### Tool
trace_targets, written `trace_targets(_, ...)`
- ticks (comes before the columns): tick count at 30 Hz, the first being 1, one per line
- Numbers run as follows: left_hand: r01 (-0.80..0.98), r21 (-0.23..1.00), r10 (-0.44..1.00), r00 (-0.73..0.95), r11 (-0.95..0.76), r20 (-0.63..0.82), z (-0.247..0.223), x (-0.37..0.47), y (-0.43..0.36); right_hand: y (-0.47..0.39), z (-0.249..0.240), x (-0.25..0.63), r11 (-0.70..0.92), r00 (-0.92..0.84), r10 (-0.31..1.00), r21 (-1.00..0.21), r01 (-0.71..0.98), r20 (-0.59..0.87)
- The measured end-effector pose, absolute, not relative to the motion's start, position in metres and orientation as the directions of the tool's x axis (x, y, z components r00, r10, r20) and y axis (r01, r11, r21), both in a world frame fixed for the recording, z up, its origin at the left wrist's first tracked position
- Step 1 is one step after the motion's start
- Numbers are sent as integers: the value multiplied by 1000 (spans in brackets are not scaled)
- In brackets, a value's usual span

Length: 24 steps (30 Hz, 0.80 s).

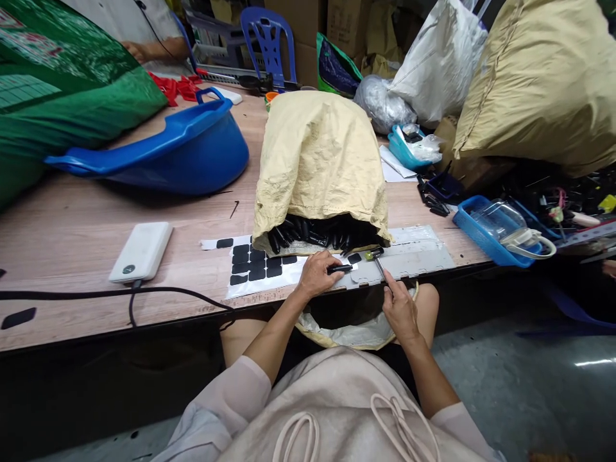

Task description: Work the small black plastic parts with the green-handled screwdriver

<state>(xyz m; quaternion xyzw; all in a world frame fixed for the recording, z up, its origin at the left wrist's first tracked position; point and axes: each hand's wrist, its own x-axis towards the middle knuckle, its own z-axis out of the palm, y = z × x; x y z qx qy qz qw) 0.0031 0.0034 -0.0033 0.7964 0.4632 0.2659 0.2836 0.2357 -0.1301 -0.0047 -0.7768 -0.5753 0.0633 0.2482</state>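
Observation:
A small black piece (pixel 341 269), slim and elongated, is pinched in the fingers of my left hand (pixel 318 274) just above the table edge. My right hand (pixel 400 307) grips the handle of a small hammer (pixel 373 255); its head, with a yellowish face, lies to the right of the black piece. Behind both hands a tan woven sack (pixel 322 154) lies with its mouth towards me, full of black pieces (pixel 308 232). Under my left hand is a white sheet with black rounded-square stickers (pixel 257 264). A grey board (pixel 414 256) lies beneath the hammer.
Below the edge, an open sack (pixel 346 337) sits between my knees. Left are a white power bank (pixel 142 252) with a black cable and a blue basin (pixel 178 154). Right are a blue tray (pixel 495 231) and a large stuffed sack (pixel 543 83). Another person's arm (pixel 158 50) shows at back left.

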Motion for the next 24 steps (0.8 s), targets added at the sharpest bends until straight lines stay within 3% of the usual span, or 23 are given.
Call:
trace_targets(5,534,722,863,474,-440,175,5,-1,-2,-128,-5,235,-217,332,926,-463,859,180)
trace_targets(9,285,826,772,584,-487,253,12,-1,-46,-128,-5,236,-192,304,933,-448,873,193)
trace_targets(11,248,848,711,676,-468,194,8,3,-72,-128,-6,235,-184,297,933,-441,878,201)
trace_targets(17,612,696,740,650,-376,-172,-23,16,-96,-128,-6,233,-202,306,934,-429,880,187)
trace_targets(24,771,550,754,560,-322,-343,-51,22,-87,-128,-5,232,-213,316,930,-427,879,187)
